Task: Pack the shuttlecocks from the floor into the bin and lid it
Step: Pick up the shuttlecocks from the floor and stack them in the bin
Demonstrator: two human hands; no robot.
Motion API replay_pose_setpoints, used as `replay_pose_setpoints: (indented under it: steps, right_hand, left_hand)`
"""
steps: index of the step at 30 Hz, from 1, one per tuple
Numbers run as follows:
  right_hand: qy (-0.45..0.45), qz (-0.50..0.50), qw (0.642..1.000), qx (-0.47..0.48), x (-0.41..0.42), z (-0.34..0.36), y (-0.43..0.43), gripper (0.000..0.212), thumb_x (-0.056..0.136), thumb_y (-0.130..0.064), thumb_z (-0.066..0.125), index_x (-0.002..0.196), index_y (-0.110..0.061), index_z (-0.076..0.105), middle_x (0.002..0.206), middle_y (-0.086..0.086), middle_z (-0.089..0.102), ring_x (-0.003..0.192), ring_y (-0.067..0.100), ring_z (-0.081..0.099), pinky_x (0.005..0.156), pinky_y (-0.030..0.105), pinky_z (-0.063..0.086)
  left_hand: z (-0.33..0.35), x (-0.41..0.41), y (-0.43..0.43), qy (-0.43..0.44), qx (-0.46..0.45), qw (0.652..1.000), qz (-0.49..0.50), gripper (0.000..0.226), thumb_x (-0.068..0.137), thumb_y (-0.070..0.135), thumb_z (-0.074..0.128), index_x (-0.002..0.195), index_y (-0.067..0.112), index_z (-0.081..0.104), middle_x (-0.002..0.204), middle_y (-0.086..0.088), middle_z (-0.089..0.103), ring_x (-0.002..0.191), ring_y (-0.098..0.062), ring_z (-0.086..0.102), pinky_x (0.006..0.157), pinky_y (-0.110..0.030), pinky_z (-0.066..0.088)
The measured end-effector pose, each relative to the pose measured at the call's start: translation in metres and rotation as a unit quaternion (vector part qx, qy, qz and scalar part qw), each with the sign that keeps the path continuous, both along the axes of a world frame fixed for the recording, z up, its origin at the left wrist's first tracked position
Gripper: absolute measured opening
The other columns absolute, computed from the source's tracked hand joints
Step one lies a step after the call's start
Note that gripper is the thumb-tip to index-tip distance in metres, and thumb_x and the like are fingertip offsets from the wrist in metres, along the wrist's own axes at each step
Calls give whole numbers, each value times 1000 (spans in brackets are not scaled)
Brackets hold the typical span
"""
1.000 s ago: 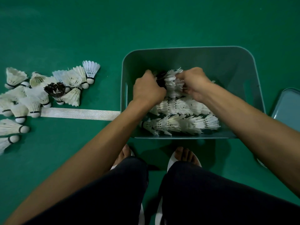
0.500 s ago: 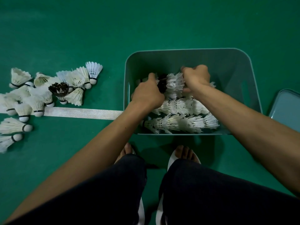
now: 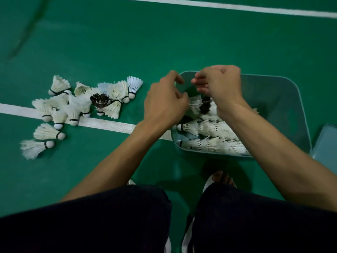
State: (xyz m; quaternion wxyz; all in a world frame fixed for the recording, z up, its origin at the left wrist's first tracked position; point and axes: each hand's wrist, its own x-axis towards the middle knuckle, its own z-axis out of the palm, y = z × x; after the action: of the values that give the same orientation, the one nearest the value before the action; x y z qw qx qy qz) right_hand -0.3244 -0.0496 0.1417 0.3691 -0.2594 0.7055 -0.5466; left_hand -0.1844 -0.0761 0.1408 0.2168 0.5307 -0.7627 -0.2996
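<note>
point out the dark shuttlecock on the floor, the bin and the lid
dark shuttlecock [image 3: 99, 100]: head view, on its dark feathers.
bin [image 3: 268, 94]: head view, on its bare inner wall.
lid [image 3: 326, 143]: head view, on its top face.

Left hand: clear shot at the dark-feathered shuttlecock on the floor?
Probably yes. The left hand looks empty by the bin, bare floor leads to the pile, and no white shuttlecocks cover the dark-feathered shuttlecock.

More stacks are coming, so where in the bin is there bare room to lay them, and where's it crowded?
The bin has bare bottom along its far and right walls, beyond the packed shuttlecocks. Its near-left part is crowded with their rows. The left hand and right hand hover at the far-left corner.
</note>
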Motion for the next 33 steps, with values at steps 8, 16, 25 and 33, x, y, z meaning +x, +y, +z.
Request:
replay_pose_setpoints:
  steps: [8,16,25,33]
  right_hand:
    - [80,332,933,111,113,-26,-77,14,88,-8,64,83,0,74,91,24,75,72,23,66,67,36,61]
    - [505,656,540,150,195,-60,-125,56,93,-6,53,145,-25,49,131,10,61,111,29,58,86,38,50]
    - [620,609,452,201,221,-98,-139,44,98,-12,56,142,-17,50,126,10,60,112,32,62,80,39,54]
    - [573,550,577,191,184,-58,-115,27,88,2,59,76,-11,38,74,2,35,82,30,49,67,37,38]
  left_hand:
    - [-63,121,-41,11,80,977,200,15,81,17,64,96,20,65,70,9,63,74,-18,64,69,-34,52]
    - [-132,212,-71,-29,157,921,356,27,83,13,62,110,14,66,100,-2,70,99,-27,66,81,-35,51]
    - [-157,203,-107,-25,91,944,316,32,79,31,68,110,25,72,85,-3,71,79,-24,67,62,-30,45]
    - [-156,193,-110,25,79,938,336,22,73,42,82,73,22,72,62,8,56,56,-9,48,49,-21,30]
